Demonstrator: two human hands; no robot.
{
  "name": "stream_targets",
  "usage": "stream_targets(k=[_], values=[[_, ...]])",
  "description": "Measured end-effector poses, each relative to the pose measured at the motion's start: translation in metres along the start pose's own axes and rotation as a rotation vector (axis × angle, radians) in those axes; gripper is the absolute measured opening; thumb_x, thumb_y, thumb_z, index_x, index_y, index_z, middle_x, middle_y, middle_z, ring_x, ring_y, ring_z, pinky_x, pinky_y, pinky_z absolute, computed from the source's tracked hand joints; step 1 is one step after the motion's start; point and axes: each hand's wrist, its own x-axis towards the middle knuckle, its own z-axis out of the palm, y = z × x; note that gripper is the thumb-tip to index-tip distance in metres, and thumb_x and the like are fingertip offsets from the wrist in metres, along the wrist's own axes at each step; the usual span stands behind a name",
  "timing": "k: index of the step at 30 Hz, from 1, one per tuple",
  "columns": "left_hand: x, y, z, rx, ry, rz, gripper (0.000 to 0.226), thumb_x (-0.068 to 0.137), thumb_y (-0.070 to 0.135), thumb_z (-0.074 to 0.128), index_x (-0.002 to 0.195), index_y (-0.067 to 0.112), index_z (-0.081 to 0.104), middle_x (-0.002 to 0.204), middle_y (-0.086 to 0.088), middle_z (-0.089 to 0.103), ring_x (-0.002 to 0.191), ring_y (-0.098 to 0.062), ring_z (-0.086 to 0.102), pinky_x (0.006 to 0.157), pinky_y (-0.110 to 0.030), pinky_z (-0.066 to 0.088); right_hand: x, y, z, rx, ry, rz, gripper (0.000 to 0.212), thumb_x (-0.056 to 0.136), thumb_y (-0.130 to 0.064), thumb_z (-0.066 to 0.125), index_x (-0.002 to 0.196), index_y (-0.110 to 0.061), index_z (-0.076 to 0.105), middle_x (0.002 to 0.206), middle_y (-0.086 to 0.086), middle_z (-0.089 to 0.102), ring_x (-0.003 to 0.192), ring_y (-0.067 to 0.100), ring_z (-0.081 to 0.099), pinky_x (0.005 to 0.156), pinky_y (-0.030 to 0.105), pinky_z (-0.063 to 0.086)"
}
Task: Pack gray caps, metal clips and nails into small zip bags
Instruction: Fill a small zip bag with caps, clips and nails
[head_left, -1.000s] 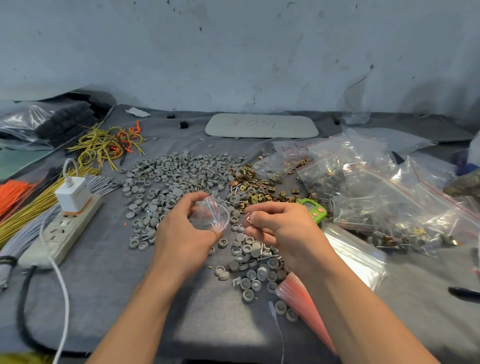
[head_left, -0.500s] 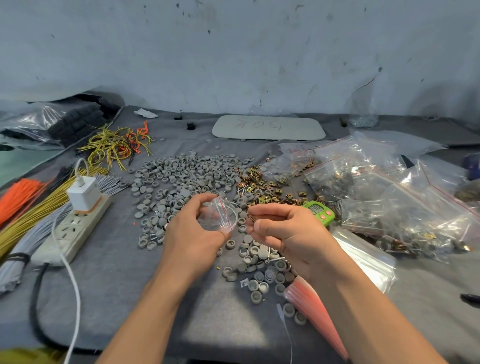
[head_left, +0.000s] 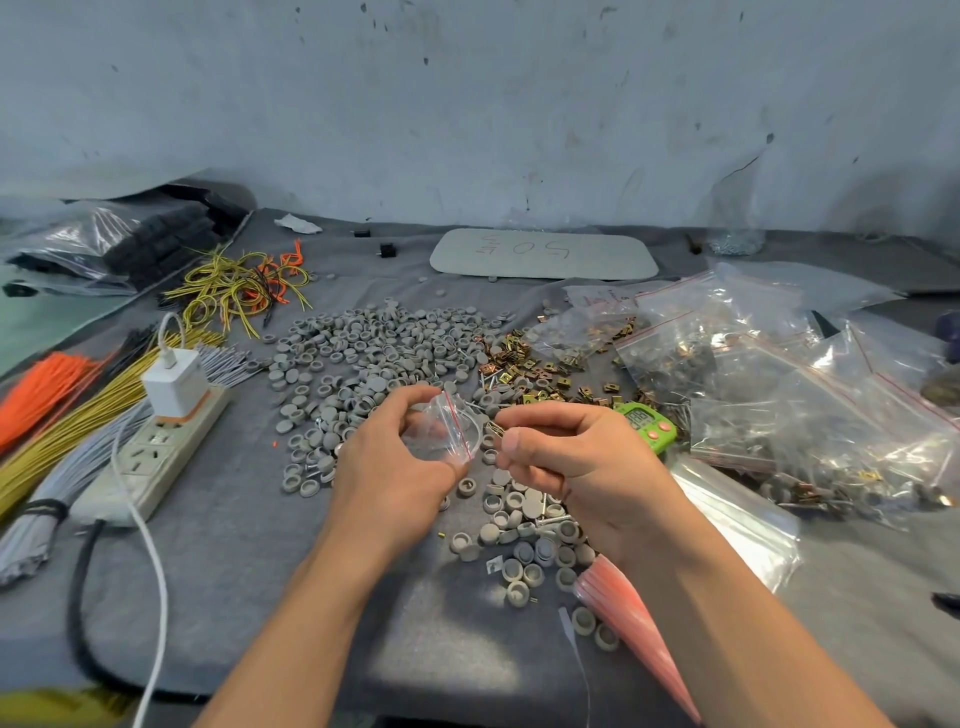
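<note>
**Bag open, metal at its mouth**

Nearest of all, well this side of the timer (head_left: 647, 423), a pink bag stack (head_left: 634, 634) pokes out from under the right forearm. Loose caps (head_left: 524, 540) lie scattered on the gray cloth (head_left: 249, 571), this side of the timer and a little to its left.

Now the action, just left of the timer and above the cloth. The left hand (head_left: 395, 457) has its fingers and thumb curled round a small clear bag (head_left: 447, 431), whose red-striped mouth gapes toward the other hand. The right hand (head_left: 566, 457) pinches thin metal bits (head_left: 496, 428) between thumb and forefinger, right at that mouth. Nails or clips? Too small to tell.

Beyond the timer and slightly left, brassy clips (head_left: 530, 364) are strewn about. They touch the edge of the big cap pile (head_left: 374, 353), which spreads farther left. To the timer's right, filled bags (head_left: 779, 389) are heaped together. Far to its left a power strip (head_left: 150, 457) lies on the cloth. Farthest back, beyond the timer near the wall, sits a pale board (head_left: 543, 254) with writing on it.
</note>
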Motion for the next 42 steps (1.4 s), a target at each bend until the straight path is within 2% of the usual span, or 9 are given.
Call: stream_targets(k=[3,6,11,16,21,33,36,39,42], values=[[0.0,0.001,0.0,0.001,0.006,-0.003,0.062,0.07,0.025,0.088,0.12,0.049,0.061,0.094,0.026,0.062,0.089,0.015,0.055,0.069,-0.009,0.037,0.0,0.0,0.0,0.033,-0.004,-0.004,0.02,0.059,-0.009,0.083,0.079,-0.009,0.083,0.073,0.016,0.072,0.063,0.016,0.07,0.06,0.019,0.058],[-0.001,0.002,0.0,0.003,0.009,-0.006,0.06,0.071,0.024,0.087,0.119,0.049,0.062,0.092,0.025,0.063,0.087,0.016,0.057,0.069,-0.008,0.037,0.0,0.0,0.0,0.047,-0.024,-0.001,0.018,0.06,-0.01,0.081,0.078,-0.011,0.084,0.077,0.017,0.074,0.065,0.017,0.072,0.06,0.019,0.058],[-0.001,0.004,-0.001,0.009,-0.001,-0.003,0.058,0.072,0.026,0.087,0.119,0.049,0.061,0.092,0.026,0.063,0.087,0.019,0.055,0.07,-0.009,0.038,0.0,0.0,0.001,0.023,-0.048,0.029,0.023,0.086,0.009,0.07,0.082,-0.009,0.083,0.081,0.018,0.075,0.066,0.017,0.073,0.06,0.019,0.058],[-0.002,0.004,-0.002,0.01,0.002,0.011,0.055,0.073,0.025,0.086,0.119,0.044,0.063,0.101,0.027,0.067,0.096,0.013,0.057,0.074,-0.009,0.04,0.002,0.002,0.001,-0.017,0.028,0.081,0.026,0.096,0.007,0.061,0.104,-0.009,0.079,0.081,0.012,0.074,0.068,0.017,0.064,0.066,0.023,0.054],[-0.003,0.006,-0.001,0.019,0.003,0.015,0.059,0.072,0.025,0.087,0.121,0.044,0.062,0.106,0.021,0.068,0.1,0.001,0.062,0.083,-0.026,0.046,0.004,0.002,0.001,-0.019,0.079,0.132,0.037,0.096,0.01,0.055,0.085,-0.011,0.084,0.075,0.009,0.068,0.066,0.014,0.058,0.071,0.028,0.046],[-0.003,0.006,-0.002,0.023,-0.003,0.012,0.061,0.07,0.026,0.088,0.12,0.048,0.061,0.106,0.02,0.068,0.098,0.005,0.061,0.08,-0.022,0.044,0.005,0.006,0.002,-0.106,0.091,-0.035,0.016,0.09,0.009,0.066,0.089,-0.005,0.074,0.071,0.013,0.064,0.054,0.016,0.049,0.057,0.026,0.04],[-0.005,0.009,-0.002,0.071,-0.02,0.056,0.068,0.069,0.026,0.087,0.128,0.045,0.057,0.114,0.022,0.066,0.107,-0.002,0.062,0.089,-0.022,0.045,0.001,0.007,-0.001,-0.241,0.027,-0.079,0.018,0.083,0.008,0.074,0.085,-0.009,0.079,0.073,0.014,0.07,0.058,0.017,0.059,0.055,0.023,0.047],[-0.011,0.018,-0.005,0.164,-0.105,0.169,0.093,0.065,0.03,0.087,0.144,0.049,0.041,0.136,0.024,0.052,0.123,0.002,0.049,0.103,-0.022,0.038,0.0,0.007,-0.003,-0.384,0.062,-0.169,0.022,0.078,0.006,0.076,0.085,-0.014,0.082,0.074,0.013,0.075,0.063,0.016,0.066,0.065,0.027,0.056],[-0.018,0.033,-0.007,0.084,-0.121,0.342,0.087,0.062,0.036,0.079,0.141,0.052,0.046,0.139,0.03,0.05,0.128,0.009,0.047,0.105,-0.011,0.034,-0.002,0.004,-0.005,-0.421,0.091,-0.232,0.027,0.077,0.006,0.075,0.085,-0.019,0.083,0.076,0.01,0.078,0.065,0.016,0.069,0.067,0.031,0.058]])
